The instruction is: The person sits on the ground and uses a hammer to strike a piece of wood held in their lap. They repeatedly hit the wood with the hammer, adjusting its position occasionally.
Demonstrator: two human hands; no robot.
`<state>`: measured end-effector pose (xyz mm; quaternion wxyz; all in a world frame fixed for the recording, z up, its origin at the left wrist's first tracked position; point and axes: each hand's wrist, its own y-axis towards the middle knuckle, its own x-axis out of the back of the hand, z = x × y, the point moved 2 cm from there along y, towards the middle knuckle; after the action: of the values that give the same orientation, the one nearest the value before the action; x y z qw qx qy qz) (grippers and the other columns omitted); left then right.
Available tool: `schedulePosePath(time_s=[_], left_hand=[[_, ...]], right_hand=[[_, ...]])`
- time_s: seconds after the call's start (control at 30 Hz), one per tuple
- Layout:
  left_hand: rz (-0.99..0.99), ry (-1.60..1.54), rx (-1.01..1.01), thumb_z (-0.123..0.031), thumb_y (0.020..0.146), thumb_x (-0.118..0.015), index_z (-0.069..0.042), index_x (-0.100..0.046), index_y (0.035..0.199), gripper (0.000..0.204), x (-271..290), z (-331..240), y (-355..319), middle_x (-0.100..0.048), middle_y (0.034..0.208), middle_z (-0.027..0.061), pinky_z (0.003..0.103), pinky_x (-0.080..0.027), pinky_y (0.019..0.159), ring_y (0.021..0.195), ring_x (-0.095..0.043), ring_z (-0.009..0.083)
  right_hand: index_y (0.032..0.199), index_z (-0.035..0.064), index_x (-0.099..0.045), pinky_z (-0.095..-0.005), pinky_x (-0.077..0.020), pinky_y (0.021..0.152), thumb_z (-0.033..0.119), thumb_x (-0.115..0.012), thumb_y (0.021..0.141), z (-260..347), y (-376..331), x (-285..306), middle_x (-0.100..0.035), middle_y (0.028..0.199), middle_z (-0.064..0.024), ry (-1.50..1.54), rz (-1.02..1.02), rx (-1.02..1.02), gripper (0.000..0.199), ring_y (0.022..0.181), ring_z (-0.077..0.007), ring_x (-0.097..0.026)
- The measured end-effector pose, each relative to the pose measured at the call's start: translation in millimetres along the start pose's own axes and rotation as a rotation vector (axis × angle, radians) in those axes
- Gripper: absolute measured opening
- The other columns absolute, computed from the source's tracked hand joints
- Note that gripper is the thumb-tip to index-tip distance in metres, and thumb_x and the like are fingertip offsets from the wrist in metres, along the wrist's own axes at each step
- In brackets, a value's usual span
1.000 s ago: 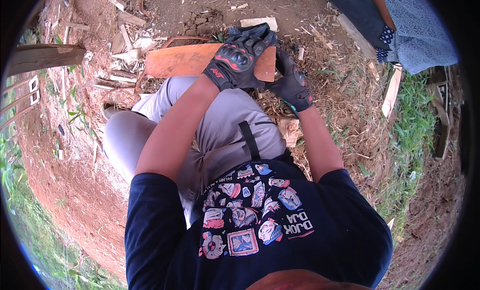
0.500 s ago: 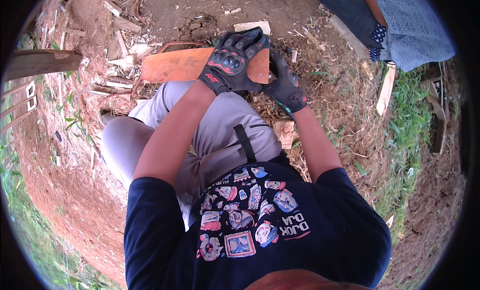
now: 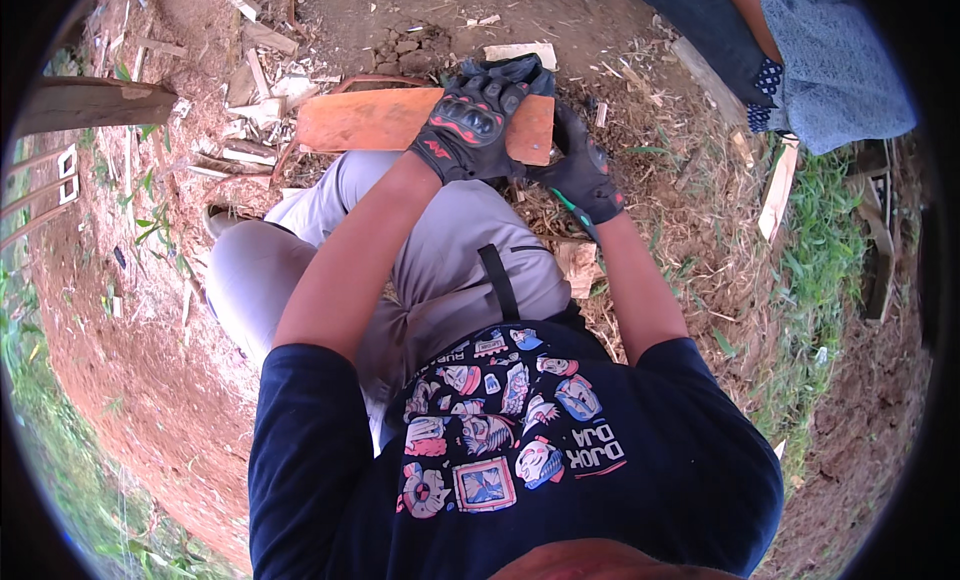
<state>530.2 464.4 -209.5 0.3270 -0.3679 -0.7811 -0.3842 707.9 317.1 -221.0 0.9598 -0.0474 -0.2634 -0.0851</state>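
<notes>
A long, flat orange-brown board (image 3: 365, 120) lies crosswise just beyond my knees, its right end squared off. My left hand (image 3: 470, 120), in a black glove with red trim and hard knuckle guards, is closed over the board near that end, fingers bent over its far edge. At the right end, my right hand (image 3: 585, 175), gloved the same way, curls round the corner with its fingers partly behind the board. Dark, crumpled material (image 3: 535, 72) shows just past my left fingers; what it is I cannot make out.
Split wood scraps (image 3: 265, 105) litter the soil beyond the board's left end. A wooden beam (image 3: 90, 105) juts in at the left. Near my right hip sits a wood block (image 3: 578, 268). Another person's blue-clad leg (image 3: 840, 70) is at the upper right, by a pale stick (image 3: 778, 190) and grass.
The whole view has shifted slightly. My right wrist has turned a little, showing more green trim on the glove. Both hands keep their places on the board.
</notes>
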Motion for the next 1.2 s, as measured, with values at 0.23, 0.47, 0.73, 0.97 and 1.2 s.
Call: schedulePosePath(time_s=[0.23, 0.47, 0.73, 0.97, 1.2], left_hand=[[-0.021, 0.058, 0.018, -0.066, 0.069, -0.088, -0.005, -0.054, 0.157, 0.113, 6.9, -6.2, 0.1, -0.059, 0.152, 0.0213, 0.056, -0.037, 0.127, 0.142, -0.057, 0.0409], [0.059, 0.050, 0.072, -0.065, 0.070, -0.088, -0.005, -0.050, 0.160, 0.114, 4.0, -4.0, -4.6, -0.056, 0.156, 0.0209, 0.056, -0.035, 0.128, 0.143, -0.056, 0.0406], [0.173, 0.036, 0.151, -0.056, 0.079, -0.083, -0.006, -0.039, 0.168, 0.111, 20.1, -15.9, -2.1, -0.041, 0.172, 0.0176, 0.055, -0.024, 0.134, 0.156, -0.044, 0.0373], [0.039, 0.100, 0.098, -0.057, 0.079, -0.083, -0.013, -0.033, 0.171, 0.113, 3.6, -10.9, -4.2, -0.049, 0.165, 0.0158, 0.059, -0.031, 0.130, 0.152, -0.049, 0.0389], [0.049, 0.091, 0.120, -0.058, 0.076, -0.085, -0.013, -0.031, 0.172, 0.118, 16.1, -14.9, -9.8, -0.046, 0.169, 0.0140, 0.058, -0.028, 0.131, 0.150, -0.050, 0.0383]], right_hand=[[0.168, 0.0060, -0.031, -0.0452, -0.0514, 0.118, 0.019, -0.103, 0.074, -4.6, 2.8, 4.8, -0.056, 0.157, -0.0192, -0.064, 0.017, 0.014, 0.119, 0.145, -0.0323, -0.058], [0.163, 0.0014, -0.043, -0.0503, -0.0504, 0.118, 0.024, -0.092, 0.083, 44.4, -42.3, 33.9, -0.058, 0.155, -0.0253, -0.597, 0.030, -0.074, 0.097, 0.146, -0.0423, -0.056], [0.132, 0.0119, -0.070, -0.0579, -0.0590, 0.089, 0.022, -0.061, 0.098, -11.3, -174.7, 52.4, -0.075, 0.116, -0.0251, -1.049, 0.302, -0.580, 0.037, 0.106, -0.0465, -0.074], [0.130, 0.0133, -0.070, -0.0587, -0.0564, 0.098, 0.020, -0.062, 0.096, -31.2, -172.2, 56.0, -0.076, 0.118, -0.0229, -1.004, 0.197, -0.379, 0.036, 0.113, -0.0457, -0.071], [0.130, 0.0160, -0.070, -0.0570, -0.0574, 0.098, 0.028, -0.073, 0.092, -8.3, -138.4, 62.8, -0.076, 0.122, -0.0234, -0.912, 0.363, -0.574, 0.040, 0.115, -0.0457, -0.072]])
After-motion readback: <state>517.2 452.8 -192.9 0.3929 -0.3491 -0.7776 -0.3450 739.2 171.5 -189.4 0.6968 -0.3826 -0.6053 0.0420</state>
